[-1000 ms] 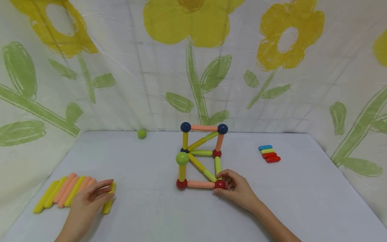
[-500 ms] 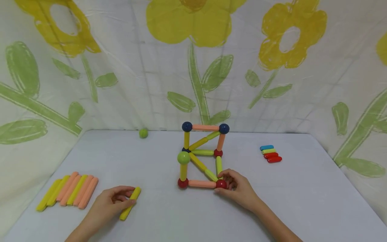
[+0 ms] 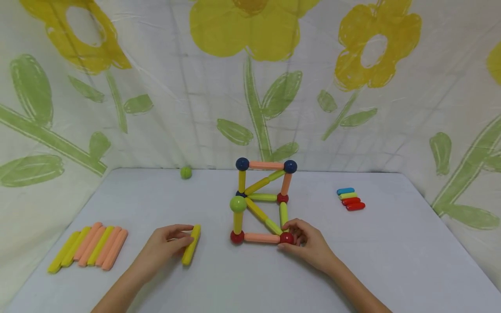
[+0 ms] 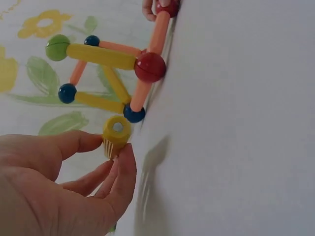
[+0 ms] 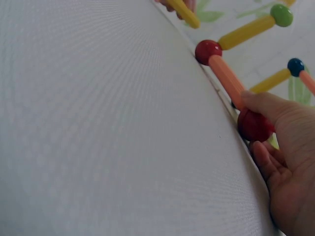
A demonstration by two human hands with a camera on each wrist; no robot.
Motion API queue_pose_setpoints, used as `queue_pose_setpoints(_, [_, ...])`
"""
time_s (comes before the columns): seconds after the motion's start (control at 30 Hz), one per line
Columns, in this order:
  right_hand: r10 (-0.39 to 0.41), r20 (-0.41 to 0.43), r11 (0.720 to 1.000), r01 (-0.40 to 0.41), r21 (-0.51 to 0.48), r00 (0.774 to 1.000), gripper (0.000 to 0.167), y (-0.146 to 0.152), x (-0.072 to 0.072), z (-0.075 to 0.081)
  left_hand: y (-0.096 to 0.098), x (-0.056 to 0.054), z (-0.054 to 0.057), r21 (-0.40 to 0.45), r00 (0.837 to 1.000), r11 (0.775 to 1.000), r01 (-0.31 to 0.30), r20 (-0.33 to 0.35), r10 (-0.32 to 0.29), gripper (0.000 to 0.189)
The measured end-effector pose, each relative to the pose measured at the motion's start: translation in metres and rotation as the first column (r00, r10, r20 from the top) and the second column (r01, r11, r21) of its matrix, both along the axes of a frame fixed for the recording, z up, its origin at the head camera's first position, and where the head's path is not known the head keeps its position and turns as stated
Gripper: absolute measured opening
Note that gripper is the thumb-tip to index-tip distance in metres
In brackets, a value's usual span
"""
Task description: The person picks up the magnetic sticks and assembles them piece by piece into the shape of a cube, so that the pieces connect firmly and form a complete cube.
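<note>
My left hand (image 3: 166,245) pinches a yellow magnetic rod (image 3: 191,245) between thumb and fingers, above the table and left of the ball-and-rod frame. In the left wrist view the rod (image 4: 117,135) points its metal-tipped end at the camera. My right hand (image 3: 311,245) holds the red ball (image 3: 287,238) at the frame's front right corner. A salmon rod (image 3: 262,238) joins that ball to another red ball (image 3: 237,236), from which a yellow rod (image 3: 238,222) rises to a green ball (image 3: 238,204). Dark blue balls (image 3: 242,164) top the back of the frame.
Several yellow and salmon rods (image 3: 91,245) lie side by side at the left. Short blue, lime and red rods (image 3: 349,201) lie at the right. A loose green ball (image 3: 185,172) sits near the table's back edge, before a flower-printed curtain (image 3: 168,108).
My left hand has carried the yellow rod away from the row at the left, rightward toward the frame. The right hand keeps its hold on the red ball.
</note>
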State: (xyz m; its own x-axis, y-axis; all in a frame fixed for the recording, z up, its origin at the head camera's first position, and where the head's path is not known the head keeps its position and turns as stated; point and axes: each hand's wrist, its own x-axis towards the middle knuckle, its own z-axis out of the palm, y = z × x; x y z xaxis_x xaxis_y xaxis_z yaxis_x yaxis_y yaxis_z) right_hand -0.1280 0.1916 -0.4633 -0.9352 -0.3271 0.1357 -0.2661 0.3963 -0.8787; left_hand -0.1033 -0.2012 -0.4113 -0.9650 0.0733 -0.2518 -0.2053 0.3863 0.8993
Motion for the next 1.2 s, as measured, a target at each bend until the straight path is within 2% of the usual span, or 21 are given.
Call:
queue_pose_setpoints(0.1, [-0.001, -0.001, 1.0, 0.001, -0.004, 1.0, 0.04, 0.0, 0.0, 0.001, 0.012, -0.012, 0.004, 0.181, 0.996, 0.983, -0.04, 0.083, 0.025, 0.053])
queue_pose_setpoints(0.2, [0.004, -0.008, 1.0, -0.004, -0.015, 1.0, 0.04, 0.0, 0.001, 0.002, 0.024, -0.025, 0.009, 0.321, 0.986, 0.943, -0.094, 0.161, 0.044, 0.057])
queue_pose_setpoints(0.27, [0.009, -0.014, 1.0, -0.009, -0.02, 1.0, 0.039, 0.0, 0.002, 0.003, 0.032, -0.035, 0.012, 0.419, 0.977, 0.897, -0.142, 0.203, 0.06, 0.058])
queue_pose_setpoints(0.3, [0.011, -0.017, 1.0, -0.011, -0.022, 1.0, 0.039, 0.0, 0.002, 0.003, 0.035, -0.039, 0.013, 0.469, 0.973, 0.867, -0.167, 0.222, 0.067, 0.059])
queue_pose_setpoints(0.43, [0.007, -0.015, 1.0, -0.007, -0.014, 1.0, 0.039, 0.0, 0.002, 0.003, 0.052, -0.055, 0.021, 0.638, 0.96, 0.733, -0.236, 0.27, 0.074, 0.057])
queue_pose_setpoints(0.47, [0.004, -0.012, 1.0, -0.004, -0.01, 1.0, 0.039, 0.0, 0.001, 0.003, 0.056, -0.057, 0.023, 0.665, 0.958, 0.705, -0.247, 0.278, 0.074, 0.056])
queue_pose_setpoints(0.57, [-0.004, -0.009, 1.0, 0.004, 0.004, 1.0, 0.04, 0.0, 0.001, 0.002, 0.07, -0.064, 0.031, 0.718, 0.95, 0.637, -0.281, 0.303, 0.078, 0.054])
queue_pose_setpoints(0.6, [-0.003, -0.01, 1.0, 0.003, 0.007, 1.0, 0.04, 0.0, 0.0, 0.002, 0.074, -0.066, 0.033, 0.727, 0.948, 0.623, -0.288, 0.307, 0.081, 0.053])
queue_pose_setpoints(0.7, [0.003, -0.014, 1.0, -0.003, 0.003, 1.0, 0.04, 0.0, 0.0, 0.001, 0.086, -0.07, 0.038, 0.737, 0.946, 0.608, -0.297, 0.314, 0.081, 0.052])
queue_pose_setpoints(0.87, [0.002, -0.02, 1.0, -0.002, -0.001, 1.0, 0.04, 0.0, 0.0, 0.001, 0.099, -0.073, 0.044, 0.756, 0.953, 0.599, -0.265, 0.299, 0.045, 0.053])
queue_pose_setpoints(1.07, [-0.004, -0.033, 1.0, 0.005, 0.015, 0.999, 0.04, 0.0, 0.0, 0.001, 0.104, -0.072, 0.049, 0.774, 0.963, 0.59, -0.229, 0.268, 0.022, 0.048])
queue_pose_setpoints(1.2, [-0.007, -0.034, 1.0, 0.008, 0.017, 0.999, 0.041, 0.0, 0.0, 0.0, 0.106, -0.073, 0.053, 0.778, 0.968, 0.588, -0.221, 0.247, 0.038, 0.043])
